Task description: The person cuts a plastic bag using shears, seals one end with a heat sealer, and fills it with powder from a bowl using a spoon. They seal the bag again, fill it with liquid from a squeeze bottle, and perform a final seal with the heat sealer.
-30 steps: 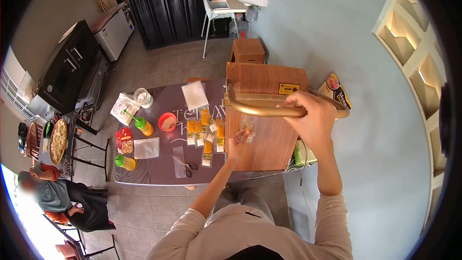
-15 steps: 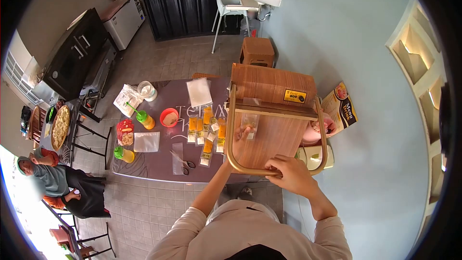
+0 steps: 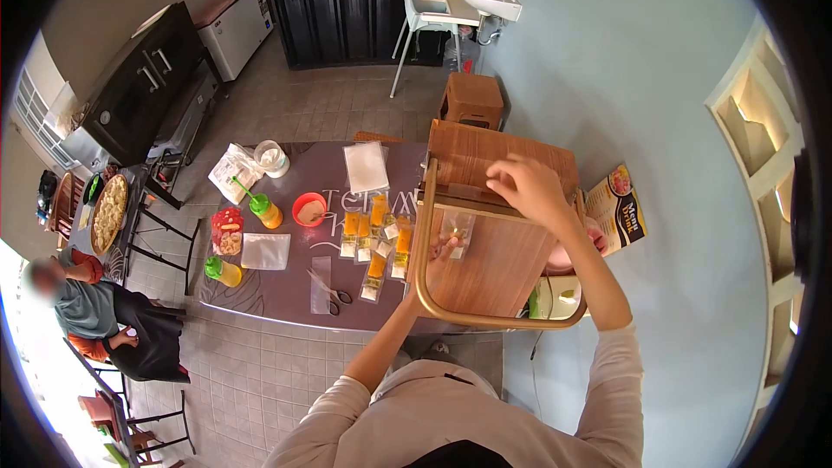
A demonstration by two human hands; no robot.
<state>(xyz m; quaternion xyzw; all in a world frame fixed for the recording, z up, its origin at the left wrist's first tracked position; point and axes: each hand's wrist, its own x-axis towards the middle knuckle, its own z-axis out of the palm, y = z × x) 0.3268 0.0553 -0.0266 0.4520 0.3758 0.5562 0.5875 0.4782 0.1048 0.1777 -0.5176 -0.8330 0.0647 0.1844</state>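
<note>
A wood-grain bag sealer (image 3: 498, 277) with a gold bar handle (image 3: 422, 243) stands at the table's right end. My left hand (image 3: 440, 253) is on its wooden board, under the handle frame, pinching a small clear plastic pouch (image 3: 458, 227) whose top reaches to the sealing bar. My right hand (image 3: 527, 186) is raised over the sealer's top near the bar, fingers loosely bent and apart, with nothing visible in them. Left of the sealer lie several small pouches (image 3: 377, 264) with orange and white contents.
On the table (image 3: 286, 286) are scissors (image 3: 342, 296), a red bowl (image 3: 308, 208), green-capped bottles (image 3: 265, 211), clear bags (image 3: 366, 166) and a lidded tub (image 3: 271, 159). A menu board (image 3: 617, 211) leans by the wall. A person (image 3: 104, 312) is at the left.
My right hand has left the handle bar and moved up and away from me to the sealer's top. My left hand stays at the pouch. The view has shifted slightly.
</note>
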